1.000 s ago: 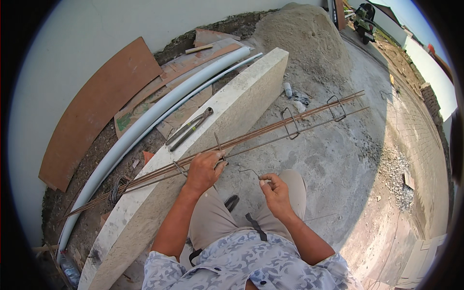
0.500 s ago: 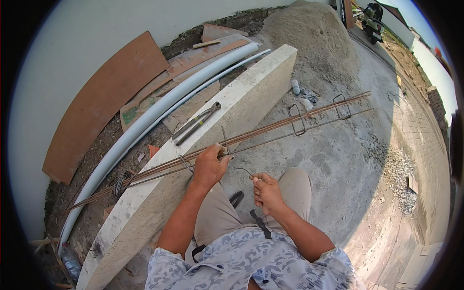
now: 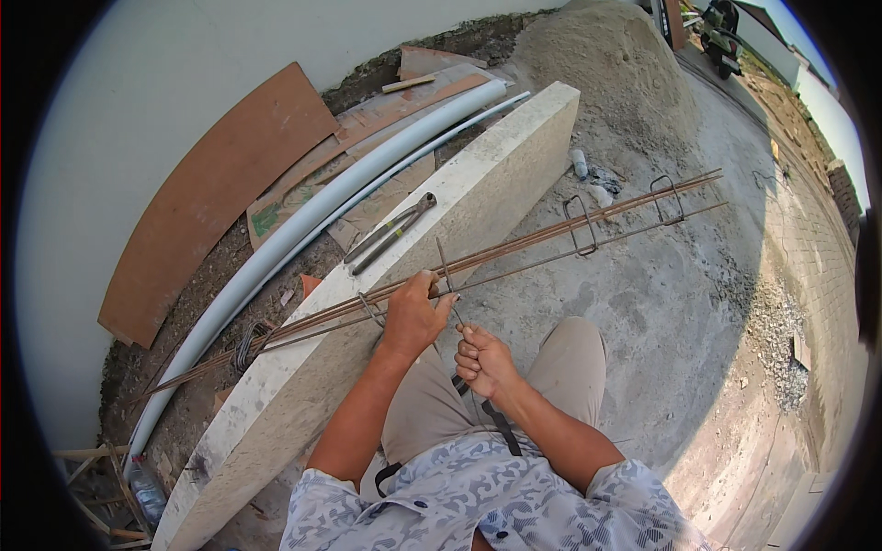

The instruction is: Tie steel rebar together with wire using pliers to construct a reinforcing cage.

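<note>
My left hand (image 3: 415, 317) is closed on the rusty steel rods (image 3: 533, 238) where an upright metal stirrup crosses them. My right hand (image 3: 482, 363) is just below and to the right, closed on a thin wire (image 3: 460, 317) that rises toward that crossing. The rods lie slantwise over a pale concrete slab (image 3: 505, 156) standing on edge, with two rectangular stirrups (image 3: 581, 225) hung further along. Long-handled pincers (image 3: 390, 234) with yellow marks rest on the slab's top. A dark wire coil (image 3: 246, 345) hangs on the rods at the left.
White pipes (image 3: 322, 197), cardboard scraps and a brown board (image 3: 211, 193) lie along the white wall. A sand pile (image 3: 602, 69) stands at the back, a scooter (image 3: 721, 41) behind it at right. Gravel (image 3: 785, 358) and a plastic bottle (image 3: 147, 487) are at the sides.
My right hand has moved up and left toward my left hand, bringing the wire to the crossing. The view has shifted slightly, so the surroundings appear further right.
</note>
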`<state>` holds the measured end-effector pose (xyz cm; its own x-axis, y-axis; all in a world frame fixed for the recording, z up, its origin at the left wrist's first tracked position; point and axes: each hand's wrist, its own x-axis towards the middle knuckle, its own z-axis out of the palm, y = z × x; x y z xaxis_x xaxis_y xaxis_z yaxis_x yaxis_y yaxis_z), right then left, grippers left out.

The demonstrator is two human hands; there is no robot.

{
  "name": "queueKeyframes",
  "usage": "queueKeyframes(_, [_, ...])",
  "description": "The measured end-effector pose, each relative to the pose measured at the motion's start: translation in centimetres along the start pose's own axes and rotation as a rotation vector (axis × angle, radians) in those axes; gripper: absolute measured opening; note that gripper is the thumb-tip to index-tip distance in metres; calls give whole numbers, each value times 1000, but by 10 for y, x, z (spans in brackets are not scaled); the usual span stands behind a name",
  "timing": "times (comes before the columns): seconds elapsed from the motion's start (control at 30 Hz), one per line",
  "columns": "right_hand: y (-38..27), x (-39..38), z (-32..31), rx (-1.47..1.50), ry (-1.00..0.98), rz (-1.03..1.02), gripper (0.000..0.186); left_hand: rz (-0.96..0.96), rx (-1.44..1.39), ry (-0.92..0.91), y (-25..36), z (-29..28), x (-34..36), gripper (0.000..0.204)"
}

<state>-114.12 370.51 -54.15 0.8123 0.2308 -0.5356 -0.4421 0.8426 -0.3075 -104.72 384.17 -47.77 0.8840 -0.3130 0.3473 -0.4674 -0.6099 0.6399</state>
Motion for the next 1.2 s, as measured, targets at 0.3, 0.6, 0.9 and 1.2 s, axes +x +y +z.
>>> queueKeyframes(0.3, [7,10,0,96,-57,25,12,-4,-9,10,-1,2,-2,41])
queueKeyframes(0.6, [11,20,-9,148,-105,23,9,-14,-7,13,-4,4,-1,47])
queueKeyframes(0.9, [7,26,-13,194,-165,36,10,-34,-15,5,-3,2,-1,49])
queueKeyframes(1.2, [8,29,-12,211,-168,44,12,-115,-42,-28,0,-1,0,58])
